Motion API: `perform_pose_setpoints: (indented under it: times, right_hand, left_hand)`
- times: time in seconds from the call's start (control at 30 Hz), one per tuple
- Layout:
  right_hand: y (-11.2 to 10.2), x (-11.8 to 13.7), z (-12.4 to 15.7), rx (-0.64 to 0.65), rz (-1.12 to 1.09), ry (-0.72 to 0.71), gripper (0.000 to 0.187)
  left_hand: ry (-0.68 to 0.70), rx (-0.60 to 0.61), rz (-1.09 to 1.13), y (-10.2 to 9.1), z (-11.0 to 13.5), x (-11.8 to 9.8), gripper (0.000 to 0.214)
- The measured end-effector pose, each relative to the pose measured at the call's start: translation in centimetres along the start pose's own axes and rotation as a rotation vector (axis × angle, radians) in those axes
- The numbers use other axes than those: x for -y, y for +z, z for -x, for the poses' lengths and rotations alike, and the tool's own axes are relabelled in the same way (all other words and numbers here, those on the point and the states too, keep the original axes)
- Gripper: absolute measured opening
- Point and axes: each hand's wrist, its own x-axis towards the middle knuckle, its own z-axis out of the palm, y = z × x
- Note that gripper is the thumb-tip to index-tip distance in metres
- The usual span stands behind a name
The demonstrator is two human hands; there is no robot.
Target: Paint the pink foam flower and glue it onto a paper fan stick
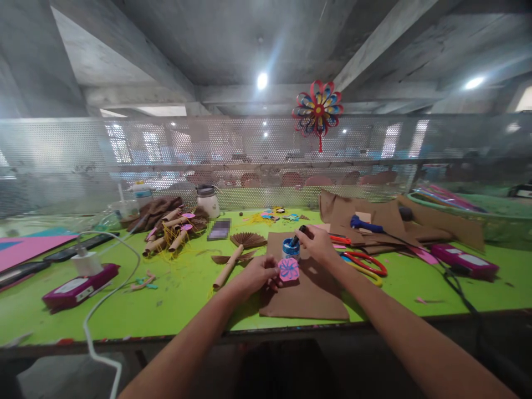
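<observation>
My left hand (260, 274) is closed on a small pink paper flower (288, 270) with blue markings, holding it over a brown card sheet (305, 291). My right hand (318, 244) pinches a dark brush (297, 235) whose tip dips into a small blue paint pot (290, 249) standing on the sheet just behind the flower.
A rolled brown paper tube (226, 269) and a pleated brown fan (248, 240) lie left of the sheet. Red and yellow scissors (366, 263) lie to its right. A white charger with its cable (87, 260), magenta boxes (78, 288), more paper rolls (170, 233), and brown card (374, 216) surround them on the green table (174, 305).
</observation>
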Motion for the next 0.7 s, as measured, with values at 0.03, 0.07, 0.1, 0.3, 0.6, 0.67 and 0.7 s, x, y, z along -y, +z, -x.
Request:
perform_pose_setpoints:
  times: [0.03, 0.07, 0.1, 0.3, 0.6, 0.67, 0.7]
  right_hand:
    - [-0.03, 0.05, 0.00, 0.004, 0.006, -0.001, 0.030]
    - [-0.07, 0.10, 0.00, 0.001, 0.011, -0.004, 0.030]
    - [-0.10, 0.14, -0.01, -0.008, 0.012, -0.008, 0.030]
    - [-0.20, 0.08, -0.05, -0.006, 0.018, -0.016, 0.029]
    - [-0.27, -0.41, -0.36, -0.067, -0.012, -0.018, 0.029]
    - [-0.31, -0.41, -0.45, -0.095, -0.037, -0.016, 0.030]
    - [-0.35, -0.38, -0.50, -0.107, -0.053, -0.014, 0.031]
  left_hand:
    - [0.001, -0.002, 0.002, -0.03, -0.05, 0.10, 0.015]
    - [0.004, -0.002, 0.007, -0.07, -0.11, 0.22, 0.015]
    - [0.010, -0.003, 0.013, -0.12, -0.19, 0.36, 0.016]
    - [-0.007, 0.006, 0.040, -0.50, -0.64, 1.01, 0.019]
    - [-0.005, -0.032, 0.146, -0.63, -0.42, 0.47, 0.017]
    - [0.012, -0.036, 0.160, -0.61, -0.40, 0.37, 0.018]
    - [0.018, -0.040, 0.161, -0.61, -0.40, 0.31, 0.018]
